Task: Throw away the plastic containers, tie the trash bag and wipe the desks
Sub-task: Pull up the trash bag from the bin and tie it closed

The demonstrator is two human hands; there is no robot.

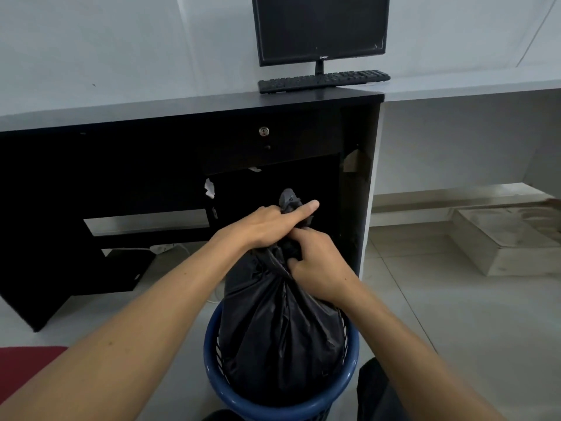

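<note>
Left hand [267,224]: I saw it closed on the trash bag [279,329] neck.
Right hand [315,265]: gripped the same neck.
Monitor [320,27] logo: I found it unreadable.

Single head-worn wide-angle view — looks forward and down from standing height. Close on both forearms and black plastic trash bag [279,323] in round blue mesh bin [212,375]; farther off — dark wooden desk [182,107], white wall behind.
</note>
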